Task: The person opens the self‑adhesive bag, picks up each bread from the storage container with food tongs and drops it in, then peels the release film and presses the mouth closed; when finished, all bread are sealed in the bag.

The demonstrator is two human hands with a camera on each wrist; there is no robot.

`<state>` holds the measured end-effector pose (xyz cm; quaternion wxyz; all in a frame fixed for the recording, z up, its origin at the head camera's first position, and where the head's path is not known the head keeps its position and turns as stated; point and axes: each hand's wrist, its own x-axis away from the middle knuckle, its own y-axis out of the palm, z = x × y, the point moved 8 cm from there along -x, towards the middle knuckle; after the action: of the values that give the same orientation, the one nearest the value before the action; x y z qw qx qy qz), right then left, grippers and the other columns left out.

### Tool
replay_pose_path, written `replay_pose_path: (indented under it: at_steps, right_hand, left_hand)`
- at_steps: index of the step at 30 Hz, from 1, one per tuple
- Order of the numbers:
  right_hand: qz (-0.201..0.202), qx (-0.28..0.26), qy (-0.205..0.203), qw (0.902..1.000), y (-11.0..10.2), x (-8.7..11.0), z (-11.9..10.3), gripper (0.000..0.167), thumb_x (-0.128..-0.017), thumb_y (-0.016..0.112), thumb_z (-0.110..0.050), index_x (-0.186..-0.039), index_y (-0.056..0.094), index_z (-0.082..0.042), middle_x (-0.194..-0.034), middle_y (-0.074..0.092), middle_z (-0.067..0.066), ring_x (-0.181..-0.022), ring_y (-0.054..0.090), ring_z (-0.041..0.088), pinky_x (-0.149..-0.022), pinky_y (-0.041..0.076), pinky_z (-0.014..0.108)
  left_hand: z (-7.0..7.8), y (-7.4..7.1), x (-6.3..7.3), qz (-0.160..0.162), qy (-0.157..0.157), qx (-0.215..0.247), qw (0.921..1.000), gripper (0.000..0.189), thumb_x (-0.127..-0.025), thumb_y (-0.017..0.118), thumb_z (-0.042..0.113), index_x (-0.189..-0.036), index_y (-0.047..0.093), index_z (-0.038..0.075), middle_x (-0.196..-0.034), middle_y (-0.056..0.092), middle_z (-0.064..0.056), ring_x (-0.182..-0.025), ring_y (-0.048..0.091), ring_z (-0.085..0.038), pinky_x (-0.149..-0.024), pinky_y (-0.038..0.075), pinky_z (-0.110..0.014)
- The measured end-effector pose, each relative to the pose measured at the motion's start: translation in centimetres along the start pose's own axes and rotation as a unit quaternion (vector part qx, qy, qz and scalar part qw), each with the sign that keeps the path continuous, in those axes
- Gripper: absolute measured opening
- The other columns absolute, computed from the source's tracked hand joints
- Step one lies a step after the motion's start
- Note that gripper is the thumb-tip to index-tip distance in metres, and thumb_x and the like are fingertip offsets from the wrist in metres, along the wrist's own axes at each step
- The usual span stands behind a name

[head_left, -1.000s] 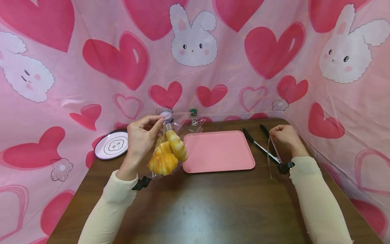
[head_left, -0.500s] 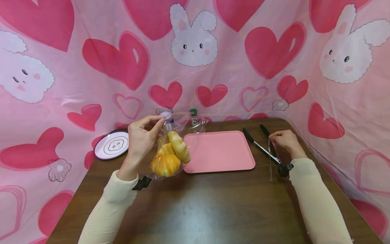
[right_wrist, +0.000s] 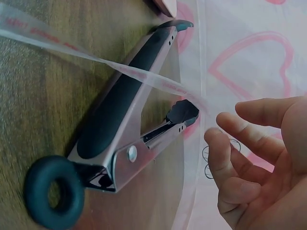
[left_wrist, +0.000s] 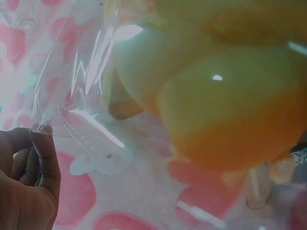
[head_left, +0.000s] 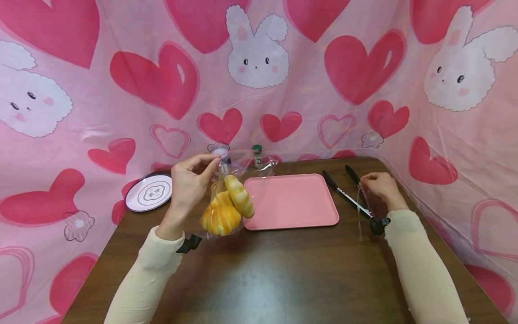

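My left hand [head_left: 188, 180] pinches the top edge of a clear plastic bag [head_left: 265, 168] between thumb and finger. Inside the bag hang several golden bread rolls [head_left: 220, 219], above the table and left of the pink tray [head_left: 291, 201]; they fill much of the left wrist view. On the right, my right hand [head_left: 380, 185] is over the table beside black-handled metal tongs [head_left: 352, 201]. A thin clear strip [right_wrist: 139, 74] with faint red print trails to its fingertips. In the right wrist view the fingers are apart, the strip's end just beside them.
A white plate [head_left: 149, 192] with a dark rim lies at the table's left edge. Behind the bag stand a green-capped jar [head_left: 257, 156] and a bottle with a pale cap [head_left: 222, 157]. A pink curtain [head_left: 259, 103] with hearts and rabbits surrounds the wooden table [head_left: 275, 274].
My right hand has come down a little, with the strip still hanging by its fingertips. The bag of bread rolls has shifted slightly to the right in my left hand.
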<state>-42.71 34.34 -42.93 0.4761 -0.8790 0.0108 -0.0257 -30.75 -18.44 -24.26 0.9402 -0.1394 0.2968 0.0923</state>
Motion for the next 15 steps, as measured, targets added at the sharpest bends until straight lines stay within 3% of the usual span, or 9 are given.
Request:
replay_pose_path:
  at_steps: [4,6,12,13,15]
  right_hand:
    - [0.003,0.006,-0.005,1.0,-0.3,0.1,-0.1,0.046,-0.101,0.047,-0.036,-0.12,0.067,0.0,-0.129,0.06,0.031,-0.121,0.05,0.053,-0.099,0.041,0.059]
    - [0.01,0.004,-0.011,0.9999,-0.4,0.0,-0.3,0.046,-0.1,0.047,-0.037,-0.12,0.067,0.0,-0.127,0.062,0.03,-0.119,0.052,0.053,-0.097,0.042,0.059]
    - [0.027,-0.02,-0.031,0.999,-0.3,0.0,-2.1,0.044,-0.099,0.054,-0.041,-0.118,0.07,-0.005,-0.099,0.075,0.018,-0.088,0.069,0.025,-0.082,0.047,0.039]
    - [0.024,-0.029,-0.032,0.9988,-0.3,0.1,-2.5,0.044,-0.099,0.054,-0.042,-0.119,0.07,-0.006,-0.097,0.076,0.017,-0.083,0.069,0.021,-0.079,0.047,0.036]
    - [0.015,-0.05,-0.037,0.9979,-0.2,0.4,-3.7,0.044,-0.1,0.054,-0.042,-0.122,0.069,-0.007,-0.102,0.075,0.018,-0.081,0.069,0.02,-0.075,0.048,0.032]
  left_hand:
    - [0.1,0.1,0.1,-0.004,-0.001,0.001,1.0,0.016,-0.088,0.076,0.015,-0.096,0.078,0.0,-0.071,0.069,0.013,-0.056,0.064,-0.008,-0.051,0.056,-0.024]
    - [1.0,0.3,0.2,-0.006,-0.004,0.002,1.0,0.016,-0.088,0.075,0.011,-0.096,0.077,-0.003,-0.07,0.068,0.015,-0.056,0.064,-0.008,-0.052,0.056,-0.024]
    - [3.1,0.6,0.5,-0.014,-0.007,-0.006,0.9999,0.015,-0.088,0.072,0.002,-0.096,0.074,-0.011,-0.074,0.069,-0.022,-0.055,0.062,-0.01,-0.052,0.055,-0.021]
    - [3.1,0.6,0.5,-0.013,-0.007,-0.007,0.9999,0.015,-0.088,0.072,0.002,-0.097,0.074,-0.011,-0.074,0.069,-0.025,-0.055,0.062,-0.01,-0.052,0.055,-0.021]
    - [3.2,0.6,0.5,-0.013,-0.007,-0.01,0.9998,0.016,-0.088,0.073,0.002,-0.097,0.073,-0.011,-0.071,0.07,-0.015,-0.055,0.062,-0.01,-0.052,0.055,-0.021]
